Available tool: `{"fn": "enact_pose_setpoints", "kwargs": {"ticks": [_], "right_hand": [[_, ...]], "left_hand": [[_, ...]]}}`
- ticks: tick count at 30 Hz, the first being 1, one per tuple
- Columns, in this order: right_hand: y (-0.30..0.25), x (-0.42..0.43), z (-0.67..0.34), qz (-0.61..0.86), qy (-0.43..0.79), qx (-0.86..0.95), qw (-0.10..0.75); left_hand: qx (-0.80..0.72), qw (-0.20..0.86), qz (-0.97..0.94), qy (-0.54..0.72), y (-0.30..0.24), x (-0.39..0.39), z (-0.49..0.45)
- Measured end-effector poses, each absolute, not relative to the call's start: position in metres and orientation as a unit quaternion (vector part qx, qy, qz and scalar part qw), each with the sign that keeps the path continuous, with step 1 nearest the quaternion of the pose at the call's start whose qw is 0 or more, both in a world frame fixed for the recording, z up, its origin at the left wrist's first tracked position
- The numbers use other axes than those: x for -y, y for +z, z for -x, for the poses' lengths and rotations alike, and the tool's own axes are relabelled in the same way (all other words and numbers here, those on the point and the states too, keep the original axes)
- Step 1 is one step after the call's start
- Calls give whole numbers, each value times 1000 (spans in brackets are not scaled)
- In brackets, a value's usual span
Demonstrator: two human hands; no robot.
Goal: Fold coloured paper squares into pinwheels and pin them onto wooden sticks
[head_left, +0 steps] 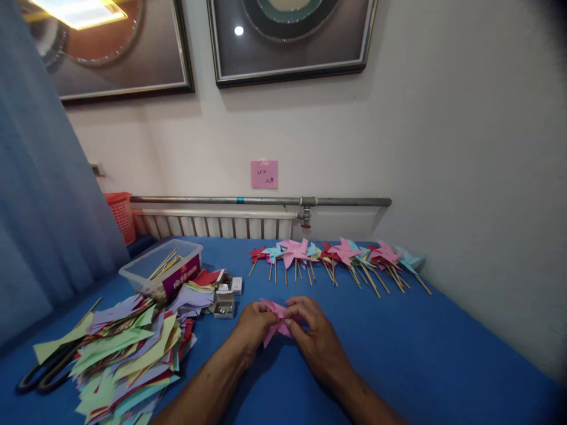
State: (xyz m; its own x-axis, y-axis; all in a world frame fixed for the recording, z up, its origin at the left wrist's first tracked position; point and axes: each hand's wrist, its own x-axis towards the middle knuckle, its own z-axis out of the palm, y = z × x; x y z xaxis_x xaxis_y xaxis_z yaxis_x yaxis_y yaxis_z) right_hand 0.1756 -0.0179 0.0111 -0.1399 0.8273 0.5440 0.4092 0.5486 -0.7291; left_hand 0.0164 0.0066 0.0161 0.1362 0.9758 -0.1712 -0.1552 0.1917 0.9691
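Above the blue table (pixel 398 354), left hand (pixel 256 326) and right hand (pixel 316 333) both got a pink pinwheel (pixel 270 337) pinched, more pinwheels (pixel 296 251) lying farther back.

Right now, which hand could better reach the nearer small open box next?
Probably the left hand: it is closer to that small open box; the right hand is farther away. Both hold the pink paper pinwheel, so the left would release first.

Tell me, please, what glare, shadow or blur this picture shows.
Head view: bright glare whitens part of the left frame, a small bright spot marks the right frame; head view: soft shadow on the table below the pinwheel; head view: dark, blurred upper-right corner.
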Motion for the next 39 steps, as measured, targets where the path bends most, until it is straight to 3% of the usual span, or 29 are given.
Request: {"fn": "enact_pose_setpoints", "kwargs": {"ticks": [5,12,28,39], "right_hand": [[9,20,-173,427,106,766,469],[10,20,-174,424,101,774,459],[13,14,-174,480,240,682,498],[-16,-3,-174,454,514,496,532]], "left_hand": [[-401,666,-422,466,21,-3,-18],[-402,669,-410,473,18,-4,-18],[-434,621,-484,438,8,-10,-13],[-416,643,-486,420,13,-7,-13]]}}
